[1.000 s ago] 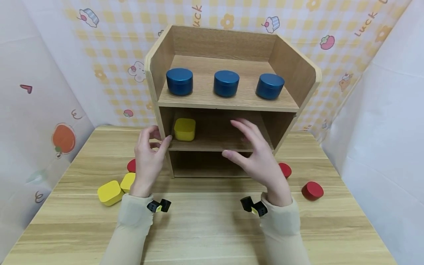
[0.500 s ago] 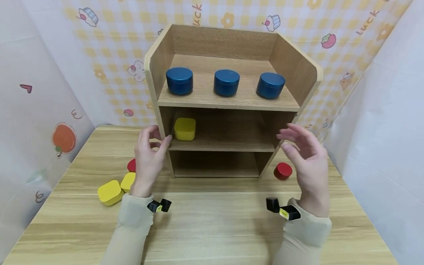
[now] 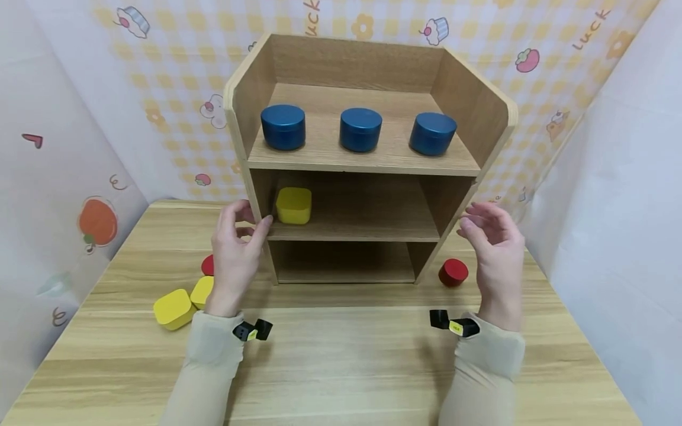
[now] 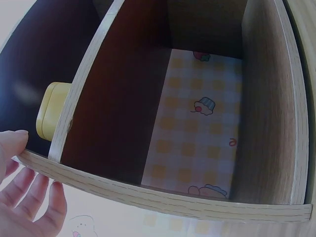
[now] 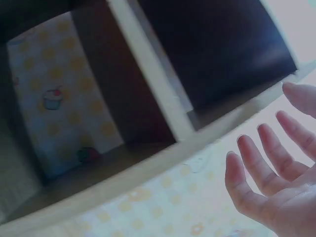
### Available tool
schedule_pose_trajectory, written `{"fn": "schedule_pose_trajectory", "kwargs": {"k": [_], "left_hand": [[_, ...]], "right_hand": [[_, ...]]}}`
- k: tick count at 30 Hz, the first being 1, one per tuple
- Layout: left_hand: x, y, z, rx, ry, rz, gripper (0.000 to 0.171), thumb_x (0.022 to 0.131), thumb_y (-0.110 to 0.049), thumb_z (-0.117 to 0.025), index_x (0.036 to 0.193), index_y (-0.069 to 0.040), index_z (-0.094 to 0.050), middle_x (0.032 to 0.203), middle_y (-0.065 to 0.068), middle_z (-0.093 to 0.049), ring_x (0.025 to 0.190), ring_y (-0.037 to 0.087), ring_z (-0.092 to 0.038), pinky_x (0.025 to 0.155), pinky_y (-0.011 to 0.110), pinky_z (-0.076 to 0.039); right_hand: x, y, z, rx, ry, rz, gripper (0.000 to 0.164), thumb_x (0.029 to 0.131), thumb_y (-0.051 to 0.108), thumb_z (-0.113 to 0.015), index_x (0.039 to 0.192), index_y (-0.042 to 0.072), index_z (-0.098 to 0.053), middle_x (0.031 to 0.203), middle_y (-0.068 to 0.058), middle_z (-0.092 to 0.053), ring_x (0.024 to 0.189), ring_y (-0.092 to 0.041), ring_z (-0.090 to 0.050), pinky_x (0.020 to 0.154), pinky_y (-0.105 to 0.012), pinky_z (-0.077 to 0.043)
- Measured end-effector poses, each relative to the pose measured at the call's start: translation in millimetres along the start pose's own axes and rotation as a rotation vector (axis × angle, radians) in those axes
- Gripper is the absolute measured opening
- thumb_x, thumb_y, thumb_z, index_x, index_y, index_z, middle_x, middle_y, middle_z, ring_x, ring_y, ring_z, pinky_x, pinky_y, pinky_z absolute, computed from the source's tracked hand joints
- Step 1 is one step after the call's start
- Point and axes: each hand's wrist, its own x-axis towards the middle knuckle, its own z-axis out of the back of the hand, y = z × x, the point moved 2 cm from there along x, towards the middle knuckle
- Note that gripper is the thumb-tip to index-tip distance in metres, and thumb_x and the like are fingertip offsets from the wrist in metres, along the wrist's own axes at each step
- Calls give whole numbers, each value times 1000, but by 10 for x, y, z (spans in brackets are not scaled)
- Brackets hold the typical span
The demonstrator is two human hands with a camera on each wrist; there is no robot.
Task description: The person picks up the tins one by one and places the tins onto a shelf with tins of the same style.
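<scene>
One three-tier wooden shelf unit is standing on the table: the left hand is pinching its left panel; the right hand, fingers parted, is facing its right panel from just outside.

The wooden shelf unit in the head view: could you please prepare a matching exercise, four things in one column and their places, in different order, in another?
Things:
1. Left hand
2. Right hand
3. Middle blue tin
4. Fully visible red block

Places:
A. On the table
B. Beside the right side panel, holding nothing
C. Gripping the left side panel
D. On the top board

Pairs: 1-C, 2-B, 3-D, 4-A
</scene>
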Motion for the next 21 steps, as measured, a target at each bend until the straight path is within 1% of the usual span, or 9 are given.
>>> {"fn": "schedule_pose_trajectory", "kwargs": {"k": [5, 9, 12, 18, 21], "left_hand": [[0, 14, 30, 22, -2, -10, 39, 87, -4, -73, 122, 2, -56, 106, 15, -56, 93, 14, -52, 71, 20, -46], [0, 8, 47, 22, -4, -14, 40, 86, -3, -74, 121, 2, -56, 106, 15, -56, 93, 14, -52, 71, 19, -45], [-1, -5, 52, 24, -2, -22, 38, 87, -4, -74, 121, 2, -56, 105, 15, -57, 93, 14, -53, 71, 19, -46], [-13, -13, 40, 18, 12, -29, 37, 88, -6, -72, 120, 2, -56, 104, 13, -57, 93, 13, -53, 71, 20, -47], [-11, -11, 39, 20, 12, -32, 36, 88, -6, -72, 119, 3, -55, 103, 13, -57, 93, 13, -53, 70, 20, -47]], "right_hand": [[41, -136, -71, -113, 4, -9, 39, 83, -15, -67, 121, -4, -63, 108, -14, -63, 95, -27, -61, 76, -28, -56], [77, -184, -90, -219, 41, 4, 47, 84, -12, -68, 127, 2, -61, 116, -14, -63, 100, -28, -58, 76, -25, -55], [108, -179, -72, -273, 75, 10, 50, 84, -11, -68, 131, 6, -59, 118, -12, -62, 102, -27, -57, 75, -23, -55], [156, -122, 8, -298, 171, 48, 57, 82, -15, -67, 134, 4, -55, 114, -11, -63, 98, -24, -60, 73, -22, -55], [156, -100, 27, -315, 193, 59, 58, 81, -15, -68, 135, 4, -55, 111, -10, -65, 95, -22, -61, 70, -22, -55]]}}
